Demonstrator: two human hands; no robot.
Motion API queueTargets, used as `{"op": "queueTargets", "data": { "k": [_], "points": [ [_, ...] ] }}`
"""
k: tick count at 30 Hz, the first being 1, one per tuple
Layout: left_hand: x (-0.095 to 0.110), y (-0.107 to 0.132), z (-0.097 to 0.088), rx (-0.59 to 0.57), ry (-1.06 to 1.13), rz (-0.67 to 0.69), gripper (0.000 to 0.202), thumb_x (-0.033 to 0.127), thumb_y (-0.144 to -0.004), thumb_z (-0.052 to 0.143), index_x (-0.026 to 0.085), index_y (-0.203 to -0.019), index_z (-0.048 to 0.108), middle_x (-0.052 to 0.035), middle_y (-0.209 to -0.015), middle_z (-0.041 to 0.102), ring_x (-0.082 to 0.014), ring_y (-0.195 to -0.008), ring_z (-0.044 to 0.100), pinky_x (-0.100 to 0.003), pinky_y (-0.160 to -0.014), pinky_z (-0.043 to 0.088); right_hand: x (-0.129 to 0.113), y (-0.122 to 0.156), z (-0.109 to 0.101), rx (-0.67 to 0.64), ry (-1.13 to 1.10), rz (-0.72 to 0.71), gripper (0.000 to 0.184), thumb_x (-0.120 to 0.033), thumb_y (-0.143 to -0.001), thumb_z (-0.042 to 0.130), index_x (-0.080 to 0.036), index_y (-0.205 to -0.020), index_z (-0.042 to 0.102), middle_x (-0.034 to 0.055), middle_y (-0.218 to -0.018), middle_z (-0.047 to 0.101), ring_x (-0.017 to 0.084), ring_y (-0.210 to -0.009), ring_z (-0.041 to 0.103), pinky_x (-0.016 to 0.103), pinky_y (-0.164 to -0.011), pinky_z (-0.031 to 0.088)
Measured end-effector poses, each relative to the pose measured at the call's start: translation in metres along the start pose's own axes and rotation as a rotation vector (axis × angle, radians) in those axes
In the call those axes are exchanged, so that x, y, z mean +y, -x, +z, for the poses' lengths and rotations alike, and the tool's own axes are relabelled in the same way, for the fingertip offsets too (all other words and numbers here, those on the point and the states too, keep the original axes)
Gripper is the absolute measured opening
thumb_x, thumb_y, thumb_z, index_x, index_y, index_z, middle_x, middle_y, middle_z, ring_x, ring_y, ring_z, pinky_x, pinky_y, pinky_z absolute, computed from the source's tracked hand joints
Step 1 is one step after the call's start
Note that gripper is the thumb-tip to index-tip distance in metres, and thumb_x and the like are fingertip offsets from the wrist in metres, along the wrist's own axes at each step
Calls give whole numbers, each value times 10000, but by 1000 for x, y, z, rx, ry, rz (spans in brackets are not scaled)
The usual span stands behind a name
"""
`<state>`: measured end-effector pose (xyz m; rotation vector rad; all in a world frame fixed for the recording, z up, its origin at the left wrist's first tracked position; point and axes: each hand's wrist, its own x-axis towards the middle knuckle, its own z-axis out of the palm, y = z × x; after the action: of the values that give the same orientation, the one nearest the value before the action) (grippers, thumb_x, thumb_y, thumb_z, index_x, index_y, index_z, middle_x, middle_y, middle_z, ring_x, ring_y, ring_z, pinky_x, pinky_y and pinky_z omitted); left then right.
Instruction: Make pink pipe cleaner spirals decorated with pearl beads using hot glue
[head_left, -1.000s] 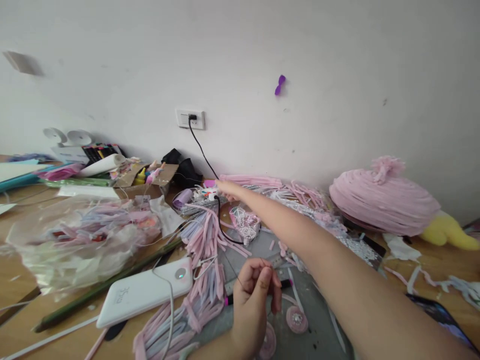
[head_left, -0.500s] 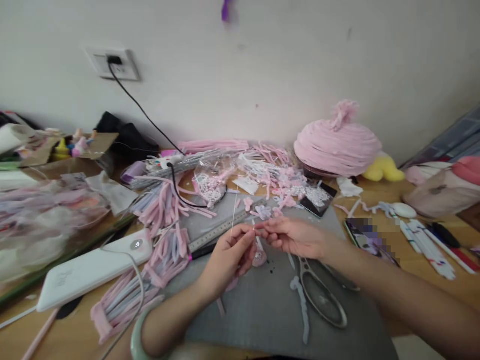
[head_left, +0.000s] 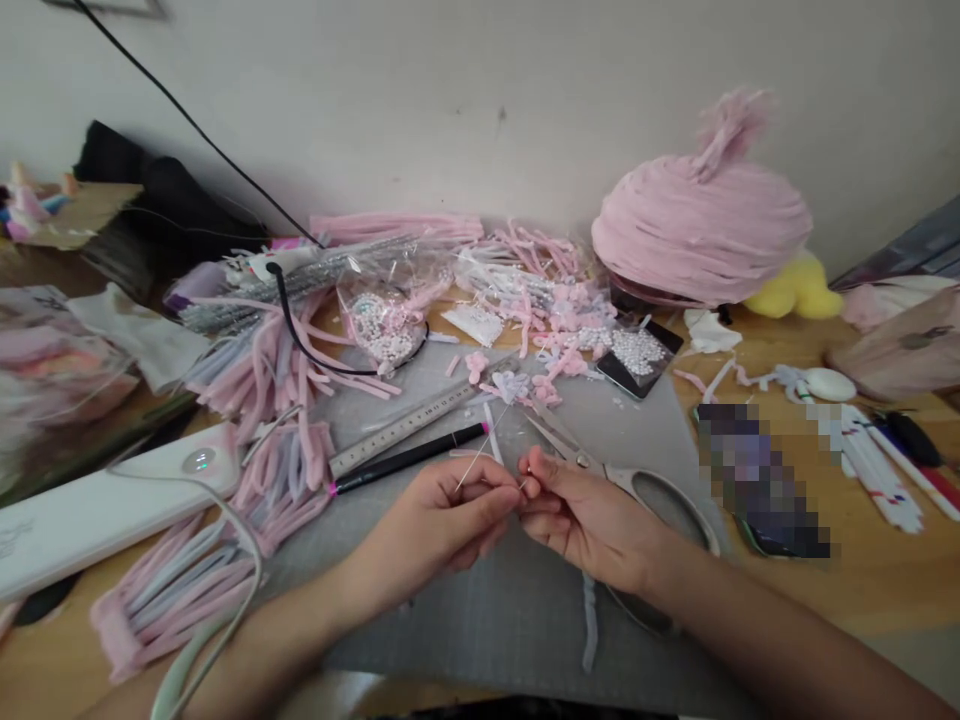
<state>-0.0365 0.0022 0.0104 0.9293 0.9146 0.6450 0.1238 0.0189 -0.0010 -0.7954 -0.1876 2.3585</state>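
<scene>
Head view: the left hand has its thumb and forefinger pressed together with no gap showing, and a thin pale strand is caught in that grip. The right hand has its thumb and forefinger drawn into a pinch just beside the left fingertips; whether the two hands touch, and whether the right one has hold of anything, I cannot tell. A tiny pale sliver shows between the two sets of fingertips, possibly another part of the same strand.

The strand's visible length comes up behind the left forefinger and runs away from the wearer, slanting rightward. The left hand is the nearer to it, with the right fingertips to the right of its lower part. It looks fine, straight and taut, almost white; thread or thin wire, too small to say. Its far end fades out near a fuzzy lilac flower, and contact there is unclear.

Beyond the fingers, scissors lie partly behind the right hand, blades pointing away and leftward. A black marker and a steel ruler lie past the left hand, all on a grey cutting mat. Farther back are a clear bag of pearl beads and loose pearls; a smartphone lies off to the right.
</scene>
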Motion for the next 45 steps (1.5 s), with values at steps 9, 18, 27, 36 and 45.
{"op": "queueTargets", "data": {
  "k": [9, 18, 27, 36, 45],
  "points": [
    [-3, -2, 3, 38, 37, -51, 273, 434, -747, 592, 166, -722, 545, 71, -464, 443, -17, -326, 264, -128, -314, 161, 4, 2, 1, 4, -8, -3, 208, -227, -567, 811, -102, -636, 661, -40, -539, 497, -7, -456, 280, 90, -397, 233],
    [-3, -1, 2, 44, 42, -74, 265, 423, -748, 598, 164, -718, 548, 66, -454, 437, -18, -335, 271, -117, -308, 159, 1, 1, -2, 28, 137, -53, 180, -233, -615, 779, -107, -604, 651, -27, -537, 531, -5, -436, 281, 112, -385, 216],
    [-5, -1, 2, 24, 64, -91, 227, 393, -764, 593, 170, -735, 566, 68, -453, 441, -14, -316, 270, -111, -293, 163, -1, 1, -4, 42, 201, -10, 226, -266, -608, 781, -108, -586, 621, -36, -525, 512, -4, -421, 262, 147, -390, 166],
    [-5, 1, 0, 10, 47, -103, 231, 402, -768, 590, 174, -734, 578, 63, -461, 442, -21, -315, 274, -118, -285, 160, -1, 1, -7, 4, 268, -16, 242, -331, -632, 762, -118, -601, 651, -28, -522, 506, 6, -434, 277, 162, -394, 146],
    [-3, 1, 1, 9, 73, -105, 211, 381, -763, 597, 172, -728, 591, 63, -458, 453, -19, -305, 274, -123, -288, 169, -2, 1, -6, 28, 342, -66, 269, -353, -630, 758, -116, -590, 636, -23, -516, 512, 12, -440, 324, 164, -392, 151]
  ]
}}
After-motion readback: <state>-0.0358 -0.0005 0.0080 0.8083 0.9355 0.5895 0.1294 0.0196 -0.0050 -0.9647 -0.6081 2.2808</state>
